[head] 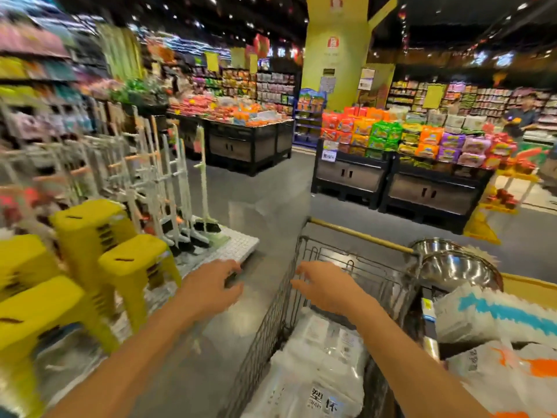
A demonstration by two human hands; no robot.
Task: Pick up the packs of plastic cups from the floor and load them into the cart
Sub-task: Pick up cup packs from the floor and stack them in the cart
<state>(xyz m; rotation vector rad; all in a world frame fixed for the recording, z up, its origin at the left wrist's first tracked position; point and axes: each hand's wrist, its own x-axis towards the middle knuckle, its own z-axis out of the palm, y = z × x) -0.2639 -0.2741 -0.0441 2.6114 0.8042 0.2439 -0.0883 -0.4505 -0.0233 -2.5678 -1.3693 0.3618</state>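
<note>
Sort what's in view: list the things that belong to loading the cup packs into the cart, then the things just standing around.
Part of the job:
- wire cart
- white packs of cups already lying in the cart
- left hand, empty
- right hand, empty, over the cart

Just standing about:
- yellow stools
- brooms
- steel bowls
- snack display

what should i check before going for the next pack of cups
1. Left hand free: ok, fingers open, holding nothing.
2. Right hand free: ok, open above the cart.
3. Room in the cart: ok, white cup packs lie low in the wire basket.
4. Next pack on the floor located: cannot tell, none in view.
5. Aisle on the left: not ok, yellow stools crowd it.
</note>
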